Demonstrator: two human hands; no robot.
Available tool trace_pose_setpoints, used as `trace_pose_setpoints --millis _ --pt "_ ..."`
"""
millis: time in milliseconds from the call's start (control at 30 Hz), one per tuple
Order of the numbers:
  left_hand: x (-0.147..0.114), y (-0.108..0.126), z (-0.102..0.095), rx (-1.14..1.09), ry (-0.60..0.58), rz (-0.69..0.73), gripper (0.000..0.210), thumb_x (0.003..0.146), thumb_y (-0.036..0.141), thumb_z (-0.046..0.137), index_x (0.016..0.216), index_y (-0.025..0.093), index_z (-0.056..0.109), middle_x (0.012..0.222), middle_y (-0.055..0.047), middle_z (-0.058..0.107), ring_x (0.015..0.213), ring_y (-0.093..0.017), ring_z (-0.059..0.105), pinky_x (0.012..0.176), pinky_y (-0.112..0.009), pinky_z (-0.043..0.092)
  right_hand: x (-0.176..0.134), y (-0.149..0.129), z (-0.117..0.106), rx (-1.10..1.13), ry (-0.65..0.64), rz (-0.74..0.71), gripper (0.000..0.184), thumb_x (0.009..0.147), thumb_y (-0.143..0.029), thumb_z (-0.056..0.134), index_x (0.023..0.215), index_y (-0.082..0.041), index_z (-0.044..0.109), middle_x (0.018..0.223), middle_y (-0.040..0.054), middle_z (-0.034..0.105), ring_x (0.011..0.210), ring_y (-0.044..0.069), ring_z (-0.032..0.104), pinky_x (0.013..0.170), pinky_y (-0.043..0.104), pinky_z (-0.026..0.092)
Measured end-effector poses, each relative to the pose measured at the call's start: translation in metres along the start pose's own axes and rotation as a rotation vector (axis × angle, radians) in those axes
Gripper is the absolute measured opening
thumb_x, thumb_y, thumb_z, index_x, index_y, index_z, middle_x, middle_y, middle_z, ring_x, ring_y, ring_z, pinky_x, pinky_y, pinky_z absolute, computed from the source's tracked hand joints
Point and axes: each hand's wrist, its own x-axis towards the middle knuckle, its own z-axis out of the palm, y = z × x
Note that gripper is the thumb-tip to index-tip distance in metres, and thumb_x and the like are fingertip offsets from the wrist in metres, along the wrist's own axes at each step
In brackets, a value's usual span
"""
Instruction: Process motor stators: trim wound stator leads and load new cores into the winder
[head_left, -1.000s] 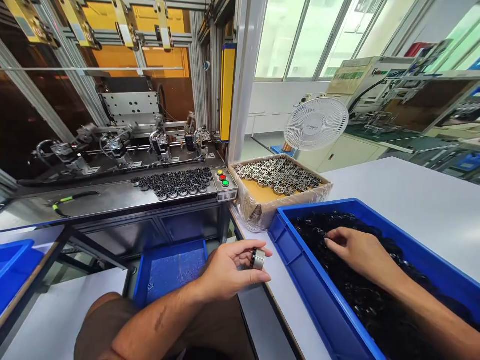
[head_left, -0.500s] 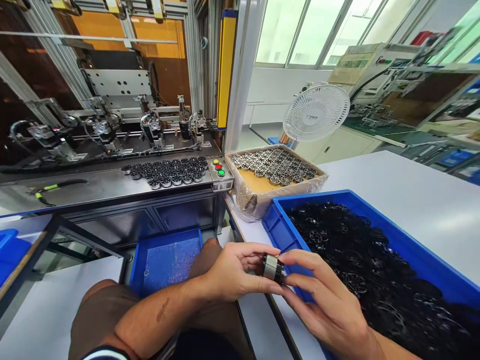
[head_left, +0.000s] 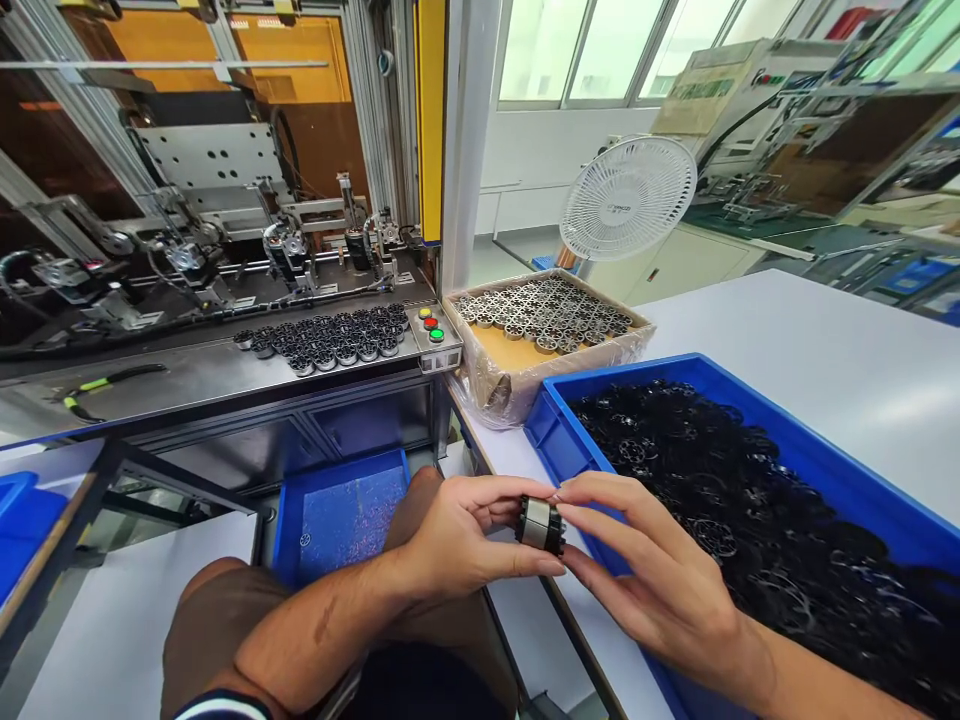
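Observation:
Between both hands is a motor stator core [head_left: 538,524], a short metal ring with black plastic end pieces, lying on its side above the table's near edge. My left hand [head_left: 480,535] grips it with the thumb below and the index finger along the top. From the other side, my right hand [head_left: 649,560] pinches its right end, fingertips on the black plastic rim. Beside the right hand stands a blue bin [head_left: 559,420] heaped with black plastic end pieces [head_left: 697,500].
A plastic-lined carton [head_left: 517,385] of metal ring cores stands behind the bin. Several black-capped cores [head_left: 330,340] sit on the machine's ledge, near a button box [head_left: 435,340] and cutting pliers [head_left: 94,385]. A fan [head_left: 628,200] stands behind. Another blue tray [head_left: 322,510] lies low, beyond my knees.
The view has shifted slightly. The core has turned a little in my hands, showing more of its black toothed right end. Both hands stay on it.

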Motion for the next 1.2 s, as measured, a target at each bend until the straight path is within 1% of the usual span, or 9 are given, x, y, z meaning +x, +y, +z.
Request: trace_pose_setpoints --millis 133,233,333,500,633,733,933,1067,1200 --pt "0.0004 0.0001 -0.0005 0.011 -0.007 -0.004 0.062 0.053 0.034 0.095 0.106 0.012 0.074 0.102 -0.012 0.077 0.091 -0.024 0.074 0.09 -0.038 0.06 -0.0022 0.0013 0.0004 -0.019 -0.016 -0.007 0.037 0.092 -0.009 0.061 0.127 -0.02 0.06 0.106 0.012 0.069 0.102 0.025 0.068 0.087 0.04 0.062" --pt "-0.0002 -0.0005 -0.0003 0.007 -0.009 -0.002 0.061 0.053 0.035 0.095 0.106 0.012 0.074 0.102 -0.011 0.077 0.092 -0.024 0.074 0.09 -0.037 0.06 -0.0023 0.0025 0.0015 -0.028 -0.007 -0.019 0.034 0.092 -0.008 0.06 0.124 -0.019 0.061 0.106 0.0118 0.068 0.102 0.023 0.068 0.086 0.039 0.062" --pt "-0.0012 -0.0016 -0.0002 -0.001 -0.015 -0.001 0.061 0.054 0.033 0.095 0.108 0.012 0.074 0.102 -0.011 0.077 0.091 -0.023 0.074 0.088 -0.035 0.06 -0.0016 0.0029 0.0014 -0.047 -0.014 -0.047 0.031 0.094 -0.012 0.06 0.124 -0.019 0.061 0.105 0.0123 0.068 0.101 0.024 0.068 0.086 0.039 0.062" --pt "-0.0015 -0.0021 -0.0006 -0.022 -0.012 -0.003 0.06 0.053 0.031 0.095 0.106 0.012 0.075 0.099 -0.01 0.078 0.089 -0.022 0.074 0.087 -0.034 0.06 -0.002 0.0021 0.0 -0.057 -0.009 -0.041 0.037 0.094 -0.01 0.06 0.129 -0.021 0.059 0.104 0.0113 0.069 0.099 0.024 0.069 0.084 0.039 0.062" --pt "-0.0009 -0.0005 -0.0006 -0.015 -0.017 -0.008 0.06 0.053 0.032 0.095 0.106 0.013 0.075 0.102 -0.011 0.078 0.091 -0.023 0.074 0.089 -0.035 0.059 -0.0031 0.0021 0.0001 -0.057 -0.012 -0.033 0.038 0.093 -0.012 0.061 0.131 -0.02 0.058 0.105 0.012 0.069 0.101 0.025 0.069 0.085 0.04 0.062" --pt "-0.0014 0.0007 -0.0005 -0.021 -0.021 -0.005 0.059 0.054 0.031 0.095 0.106 0.013 0.075 0.099 -0.01 0.078 0.089 -0.021 0.074 0.088 -0.033 0.06 -0.0037 0.0026 0.0005 -0.05 -0.016 -0.035 0.036 0.093 -0.009 0.06 0.128 -0.02 0.059 0.105 0.0116 0.069 0.101 0.024 0.068 0.085 0.039 0.062" --pt "-0.0027 0.0025 -0.0014 -0.023 -0.022 -0.035 0.059 0.053 0.028 0.095 0.107 0.014 0.076 0.102 -0.009 0.079 0.091 -0.022 0.074 0.087 -0.031 0.06 -0.0023 0.0035 -0.0013 -0.102 -0.024 -0.102 0.02 0.098 -0.015 0.058 0.117 -0.015 0.06 0.099 0.0122 0.067 0.095 0.022 0.067 0.079 0.036 0.061" --pt "-0.0039 0.0031 -0.002 -0.036 -0.012 -0.055 0.059 0.05 0.025 0.096 0.105 0.015 0.077 0.098 -0.008 0.08 0.089 -0.022 0.075 0.085 -0.029 0.06 0.0004 0.0051 -0.0008 -0.169 -0.025 -0.167 0.017 0.1 -0.016 0.055 0.114 -0.013 0.061 0.093 0.0113 0.067 0.09 0.022 0.066 0.074 0.036 0.06" --pt "-0.0059 0.005 -0.0021 -0.02 -0.032 -0.08 0.058 0.05 0.024 0.096 0.105 0.016 0.078 0.098 -0.007 0.08 0.089 -0.023 0.075 0.084 -0.031 0.061 -0.0024 0.0069 0.0007 -0.22 0.011 -0.271 0.017 0.099 -0.016 0.054 0.11 -0.008 0.064 0.09 0.0121 0.068 0.089 0.023 0.066 0.073 0.037 0.059"
